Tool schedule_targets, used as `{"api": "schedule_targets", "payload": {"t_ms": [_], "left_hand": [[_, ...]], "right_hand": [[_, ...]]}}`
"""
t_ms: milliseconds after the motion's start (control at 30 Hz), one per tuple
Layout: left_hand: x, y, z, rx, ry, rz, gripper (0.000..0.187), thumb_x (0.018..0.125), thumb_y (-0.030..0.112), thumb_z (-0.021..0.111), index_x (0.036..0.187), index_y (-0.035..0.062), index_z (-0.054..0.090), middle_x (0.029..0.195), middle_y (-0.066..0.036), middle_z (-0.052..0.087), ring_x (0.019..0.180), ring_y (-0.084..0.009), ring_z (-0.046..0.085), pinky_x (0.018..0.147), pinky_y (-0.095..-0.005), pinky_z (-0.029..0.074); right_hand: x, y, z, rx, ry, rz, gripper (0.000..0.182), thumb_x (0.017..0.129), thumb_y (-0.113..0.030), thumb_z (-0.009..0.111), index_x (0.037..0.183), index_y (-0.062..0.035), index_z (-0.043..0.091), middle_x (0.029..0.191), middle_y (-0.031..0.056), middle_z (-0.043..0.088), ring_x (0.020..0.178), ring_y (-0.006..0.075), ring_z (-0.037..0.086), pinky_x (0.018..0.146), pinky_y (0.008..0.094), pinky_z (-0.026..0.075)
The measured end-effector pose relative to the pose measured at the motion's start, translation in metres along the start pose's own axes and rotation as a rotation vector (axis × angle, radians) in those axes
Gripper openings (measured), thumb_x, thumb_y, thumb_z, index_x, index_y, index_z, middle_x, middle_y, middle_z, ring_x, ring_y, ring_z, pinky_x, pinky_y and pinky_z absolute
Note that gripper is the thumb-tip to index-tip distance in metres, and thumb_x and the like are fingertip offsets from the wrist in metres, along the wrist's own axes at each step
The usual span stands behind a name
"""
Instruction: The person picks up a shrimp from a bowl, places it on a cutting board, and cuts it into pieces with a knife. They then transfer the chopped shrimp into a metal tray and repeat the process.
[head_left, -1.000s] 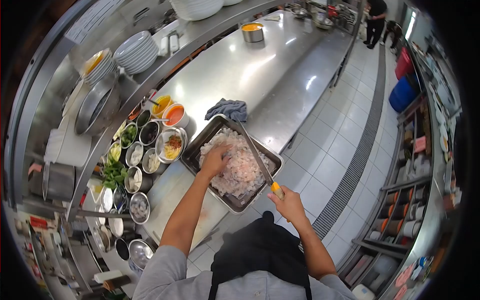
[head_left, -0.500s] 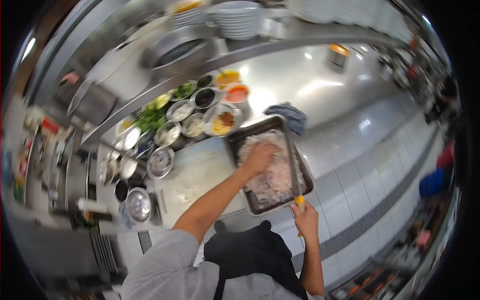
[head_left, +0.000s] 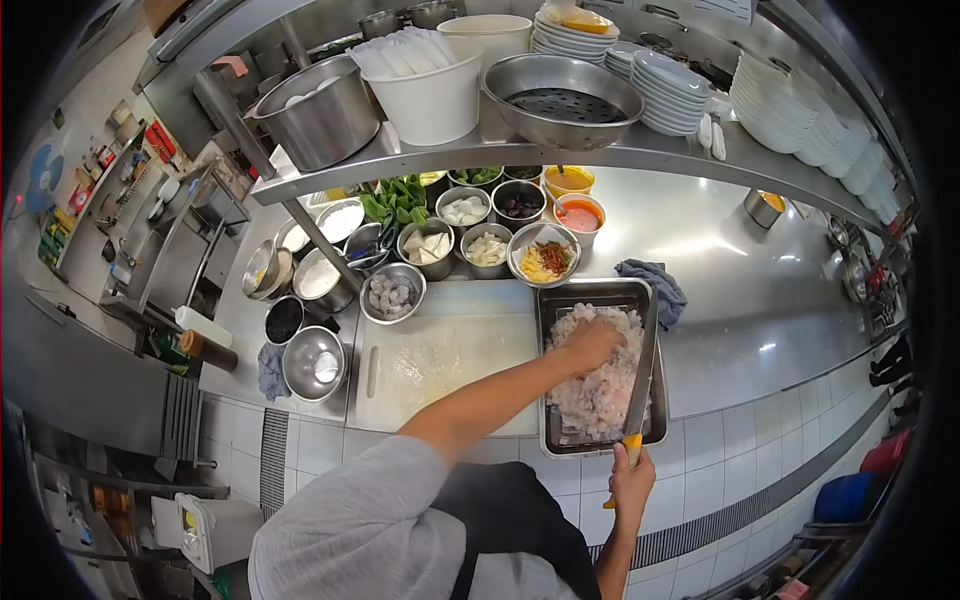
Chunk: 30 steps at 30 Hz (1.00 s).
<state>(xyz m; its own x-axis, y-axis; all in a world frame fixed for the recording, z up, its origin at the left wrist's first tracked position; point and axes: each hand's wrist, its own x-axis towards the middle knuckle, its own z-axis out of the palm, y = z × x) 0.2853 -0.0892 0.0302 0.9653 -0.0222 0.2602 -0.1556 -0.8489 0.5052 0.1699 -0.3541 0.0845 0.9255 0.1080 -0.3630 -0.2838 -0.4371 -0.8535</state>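
A dark metal tray [head_left: 548, 425] holds a heap of pale pink chopped raw seafood [head_left: 590, 405], possibly shrimp. My left hand [head_left: 597, 346] rests on the heap with its fingers stretched into it, the tips partly hidden. Along the tray's right side lies the long blade of a knife [head_left: 642, 390]. My right hand [head_left: 632, 478] is closed around its yellow handle, just off the tray's near edge. Left of the tray is a wet white cutting board [head_left: 440, 355]. A bowl of whole shrimp [head_left: 392, 296] stands by the board's far left corner.
Several bowls of ingredients [head_left: 487, 250] line the back of the steel counter [head_left: 760, 310]. A grey cloth [head_left: 655, 290] lies beyond the tray. Overhead, a steel shelf [head_left: 440, 158] carries pots and stacked plates. An empty metal bowl [head_left: 314, 362] sits at the left.
The view has swung and become sharper, with more of the shelf and left counter showing. My left hand remains on the seafood, and my right hand keeps the knife at the tray's right side.
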Motion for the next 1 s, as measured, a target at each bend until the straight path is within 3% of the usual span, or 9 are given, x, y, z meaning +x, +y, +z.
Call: {"api": "schedule_targets", "payload": {"t_ms": [133, 233, 267, 433, 500, 533, 633, 900, 1000], "left_hand": [[-0.049, -0.027, -0.072, -0.184, 0.159, -0.097, 0.021, 0.087, 0.014, 0.068, 0.106, 0.0147, 0.079, 0.104, -0.009, 0.075, 0.099, -0.0330, 0.066, 0.093, -0.0446, 0.051], [-0.116, -0.115, -0.097, -0.138, 0.479, -0.261, 0.015, 0.089, 0.012, 0.069, 0.100, 0.0141, 0.079, 0.102, -0.010, 0.075, 0.093, -0.0331, 0.069, 0.088, -0.0415, 0.056], [-0.137, -0.122, -0.133, -0.276, 0.466, -0.485, 0.016, 0.089, 0.009, 0.069, 0.101, 0.0107, 0.079, 0.101, -0.013, 0.075, 0.091, -0.0324, 0.070, 0.083, -0.0399, 0.059], [-0.236, -0.220, -0.226, 0.417, 0.467, -0.522, 0.020, 0.082, 0.008, 0.067, 0.099, 0.0091, 0.077, 0.108, -0.018, 0.072, 0.097, -0.0382, 0.069, 0.087, -0.0492, 0.054], [-0.253, -0.262, -0.227, 0.388, 0.352, -0.687, 0.032, 0.087, 0.010, 0.064, 0.118, 0.0058, 0.069, 0.110, -0.023, 0.069, 0.102, -0.0407, 0.067, 0.091, -0.0504, 0.055], [-0.270, -0.322, -0.213, 0.583, 0.176, -0.528, 0.034, 0.087, 0.011, 0.065, 0.121, 0.0052, 0.067, 0.113, -0.026, 0.066, 0.105, -0.0432, 0.066, 0.091, -0.0516, 0.055], [-0.256, -0.283, -0.213, 0.431, 0.319, -0.566, 0.036, 0.083, 0.008, 0.066, 0.119, 0.0049, 0.067, 0.122, -0.026, 0.059, 0.109, -0.0451, 0.063, 0.090, -0.0512, 0.053], [-0.250, -0.314, -0.207, 0.227, 0.456, -0.464, 0.023, 0.082, 0.006, 0.068, 0.105, 0.0064, 0.066, 0.085, -0.021, 0.068, 0.081, -0.0429, 0.068, 0.078, -0.0535, 0.053], [-0.229, -0.227, -0.243, -0.050, 0.510, -0.709, 0.009, 0.087, 0.006, 0.068, 0.094, 0.0069, 0.061, 0.086, -0.018, 0.069, 0.075, -0.0317, 0.069, 0.069, -0.0425, 0.055]], "right_hand": [[-0.011, 0.028, 0.014, -0.072, 0.067, -0.061, 0.027, 0.094, -0.024, 0.073, 0.093, 0.0014, 0.066, 0.065, 0.0061, 0.061, 0.055, 0.0151, 0.056, 0.052, 0.0355, 0.046], [-0.023, 0.046, 0.031, -0.072, 0.072, -0.135, 0.023, 0.098, -0.022, 0.071, 0.090, -0.0039, 0.059, 0.059, -0.0013, 0.050, 0.041, 0.0071, 0.045, 0.036, 0.0261, 0.035], [-0.028, 0.044, 0.036, -0.075, 0.059, -0.115, 0.023, 0.097, -0.022, 0.071, 0.090, -0.0032, 0.060, 0.060, -0.0008, 0.051, 0.042, 0.0075, 0.046, 0.037, 0.0267, 0.036], [-0.060, 0.020, 0.071, -0.135, 0.006, -0.225, 0.023, 0.095, -0.023, 0.074, 0.093, -0.0013, 0.067, 0.062, 0.0018, 0.058, 0.048, 0.0100, 0.053, 0.043, 0.0302, 0.042], [-0.067, 0.005, 0.086, -0.164, -0.109, -0.077, 0.033, 0.093, -0.031, 0.074, 0.103, 0.0003, 0.071, 0.078, 0.0171, 0.071, 0.068, 0.0282, 0.069, 0.065, 0.0404, 0.053], [-0.069, 0.004, 0.095, -0.223, -0.123, -0.130, 0.037, 0.092, -0.035, 0.074, 0.104, -0.0005, 0.071, 0.081, 0.0202, 0.072, 0.073, 0.0342, 0.070, 0.068, 0.0429, 0.053], [-0.070, -0.004, 0.116, -0.416, -0.238, -0.155, 0.046, 0.092, -0.047, 0.073, 0.105, -0.0029, 0.071, 0.088, 0.0252, 0.072, 0.086, 0.0454, 0.069, 0.077, 0.0488, 0.054], [-0.076, 0.013, 0.156, -0.482, -0.302, -0.115, 0.049, 0.092, -0.050, 0.072, 0.107, -0.0039, 0.070, 0.090, 0.0241, 0.072, 0.090, 0.0445, 0.070, 0.080, 0.0505, 0.054], [-0.079, 0.011, 0.155, -0.451, -0.305, -0.094, 0.049, 0.092, -0.050, 0.072, 0.106, -0.0032, 0.070, 0.089, 0.0244, 0.072, 0.089, 0.0449, 0.069, 0.080, 0.0503, 0.054]]}}
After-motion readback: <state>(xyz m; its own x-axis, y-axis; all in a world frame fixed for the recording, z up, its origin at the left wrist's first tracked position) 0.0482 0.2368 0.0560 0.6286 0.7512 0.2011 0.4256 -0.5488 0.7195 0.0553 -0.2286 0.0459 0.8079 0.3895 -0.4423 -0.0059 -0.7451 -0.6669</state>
